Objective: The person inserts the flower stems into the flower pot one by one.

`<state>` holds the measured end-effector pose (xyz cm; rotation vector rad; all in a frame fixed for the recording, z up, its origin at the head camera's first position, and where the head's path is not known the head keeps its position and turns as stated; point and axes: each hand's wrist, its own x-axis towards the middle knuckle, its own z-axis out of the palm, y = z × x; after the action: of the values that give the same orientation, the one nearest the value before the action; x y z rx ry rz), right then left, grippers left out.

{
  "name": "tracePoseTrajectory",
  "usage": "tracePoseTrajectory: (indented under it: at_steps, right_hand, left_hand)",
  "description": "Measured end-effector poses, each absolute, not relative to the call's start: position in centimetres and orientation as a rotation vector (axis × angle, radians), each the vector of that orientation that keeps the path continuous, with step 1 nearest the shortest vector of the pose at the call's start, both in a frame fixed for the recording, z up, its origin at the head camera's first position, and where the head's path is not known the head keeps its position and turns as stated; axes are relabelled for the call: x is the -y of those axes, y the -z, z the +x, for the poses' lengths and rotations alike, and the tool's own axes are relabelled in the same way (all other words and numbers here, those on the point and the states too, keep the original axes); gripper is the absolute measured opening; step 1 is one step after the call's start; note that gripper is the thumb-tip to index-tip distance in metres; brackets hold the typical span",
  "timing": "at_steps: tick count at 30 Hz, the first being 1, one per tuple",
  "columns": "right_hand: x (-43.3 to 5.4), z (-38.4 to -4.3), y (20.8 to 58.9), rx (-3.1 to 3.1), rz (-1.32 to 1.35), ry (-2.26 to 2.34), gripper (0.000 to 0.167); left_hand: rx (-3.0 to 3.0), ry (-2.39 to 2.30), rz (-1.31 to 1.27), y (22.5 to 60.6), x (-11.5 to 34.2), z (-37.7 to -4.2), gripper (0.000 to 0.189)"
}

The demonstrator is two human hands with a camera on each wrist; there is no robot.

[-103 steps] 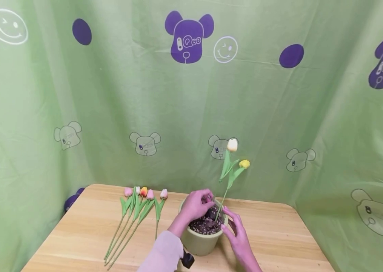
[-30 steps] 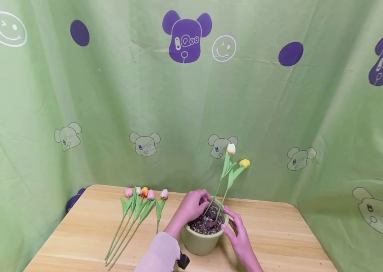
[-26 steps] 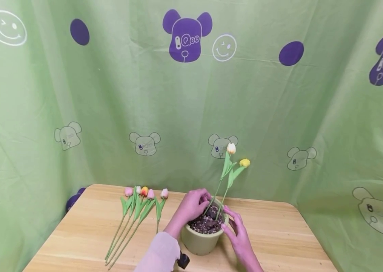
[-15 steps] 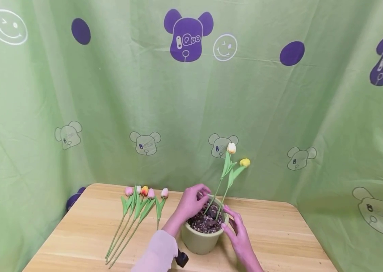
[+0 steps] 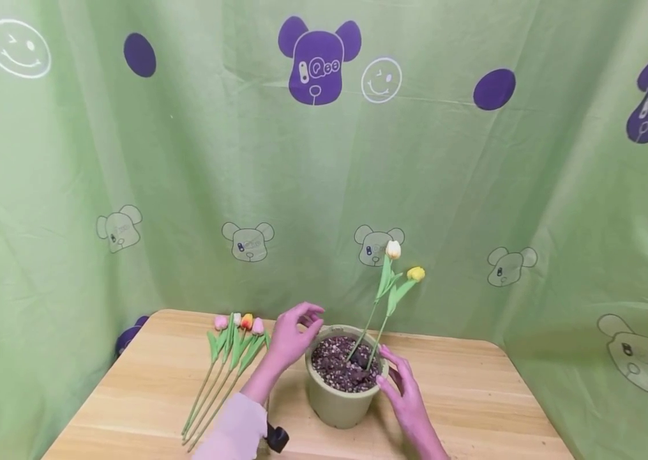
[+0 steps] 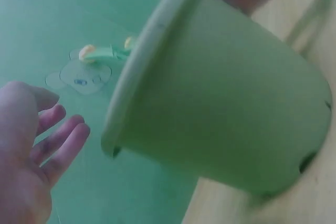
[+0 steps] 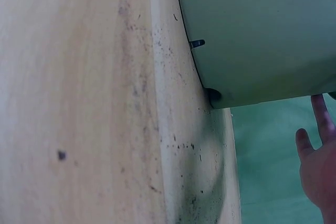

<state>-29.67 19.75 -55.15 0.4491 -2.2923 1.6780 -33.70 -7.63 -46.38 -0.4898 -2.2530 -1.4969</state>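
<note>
A pale green flowerpot (image 5: 339, 407) stands upright on the wooden table, filled with dark soil (image 5: 335, 364). From the soil rise a white tulip (image 5: 393, 250) and a yellow tulip (image 5: 415, 274), both leaning right. My left hand (image 5: 291, 335) hovers just left of the rim, holding nothing; the left wrist view shows its fingers (image 6: 71, 150) spread and apart from the pot. On the right side, my right hand (image 5: 406, 393) touches the rim with fairly straight fingers; in the right wrist view one finger (image 7: 321, 114) meets the pot wall.
Several tulips (image 5: 232, 361) with pink, white and orange-red heads lie on the table (image 5: 145, 383) left of the pot. A black object (image 5: 276, 438) is at the left sleeve. Dark soil specks dot the table near the pot. A green printed curtain (image 5: 312, 172) surrounds the table.
My left hand has let go of the white tulip's stem and moved left out of the pot. That tulip now stands unheld. My right hand has stayed at the rim.
</note>
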Motion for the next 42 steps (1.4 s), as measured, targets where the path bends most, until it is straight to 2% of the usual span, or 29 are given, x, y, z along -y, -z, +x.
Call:
tracePoseTrajectory:
  at_steps: [12,22,30,42]
  right_hand:
    - [-19.6,-29.5,55.2,2.277,0.463,-1.705,0.049]
    - [-19.7,-29.7,55.0,2.274,0.466,-1.705,0.049]
    - [-19.8,-29.7,55.2,2.275,0.455,-1.718,0.05]
    - [-19.9,-29.8,55.2,2.271,0.471,-1.703,0.048]
  left_hand:
    - [2.276,1.331,-0.349,49.1,13.6,-31.4,0.023]
    - [2.444,1.289,-0.031,51.3,19.7,-29.3,0.028]
    - [2.553,1.222,0.128,53.6,24.3,-27.6,0.032]
    - [2.681,1.225,0.246,56.2,28.1,-26.2,0.039]
